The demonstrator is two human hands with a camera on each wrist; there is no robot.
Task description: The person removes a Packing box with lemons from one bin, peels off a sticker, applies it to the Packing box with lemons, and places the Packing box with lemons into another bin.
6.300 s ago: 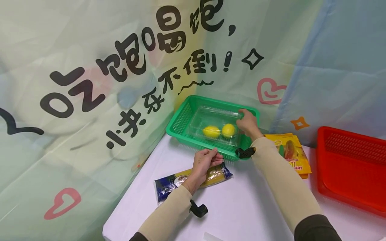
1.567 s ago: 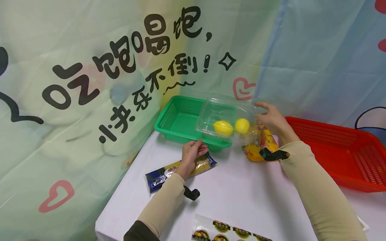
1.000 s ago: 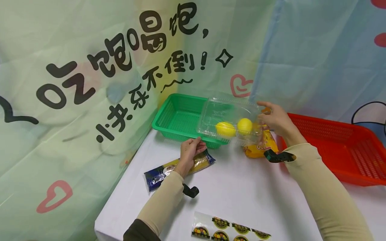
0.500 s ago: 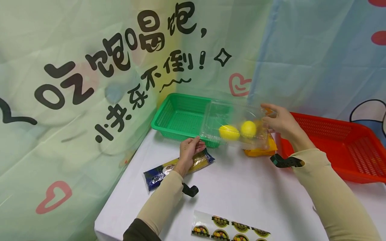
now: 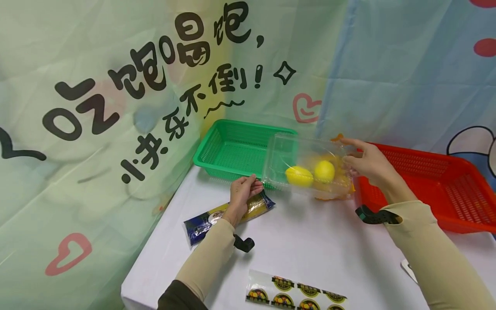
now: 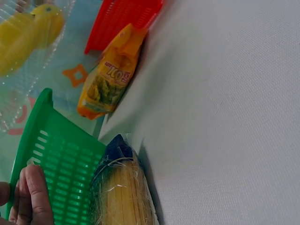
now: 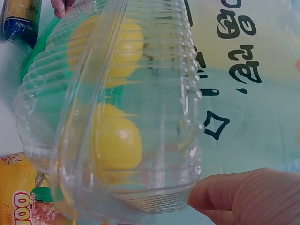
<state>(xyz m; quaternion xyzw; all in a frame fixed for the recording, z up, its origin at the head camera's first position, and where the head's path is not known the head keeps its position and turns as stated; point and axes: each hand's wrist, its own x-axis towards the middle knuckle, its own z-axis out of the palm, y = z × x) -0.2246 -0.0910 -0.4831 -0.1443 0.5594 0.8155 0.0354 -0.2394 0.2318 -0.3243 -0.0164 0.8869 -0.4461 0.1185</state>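
Note:
My right hand [image 5: 368,163] grips the right end of a clear plastic clamshell box [image 5: 277,150], which is closed and holds two lemons [image 5: 299,176]. The box hangs raised, slightly tilted, overlapping the right end of the green basket [image 5: 205,150] and a yellow packet [image 5: 336,198] in the head view. At the basket's near rim, my left hand [image 5: 241,193] pinches the edge, its fingers [image 6: 36,194] on the outer wall and the thumb on the other side. Beneath the left wrist lies a blue and gold packet of spaghetti [image 5: 197,228].
A large red basket [image 5: 418,181] stands to the right, beside the yellow packet. Near the front of the white table [image 5: 310,241] lies a sheet of round black and gold stickers [image 5: 294,295]. A printed cloth [image 5: 155,107] hangs close behind the baskets.
The box with the lemons, inside the green basket at first, has been lifted out to the right and most recently lowered a little. My left hand has stayed at the basket rim.

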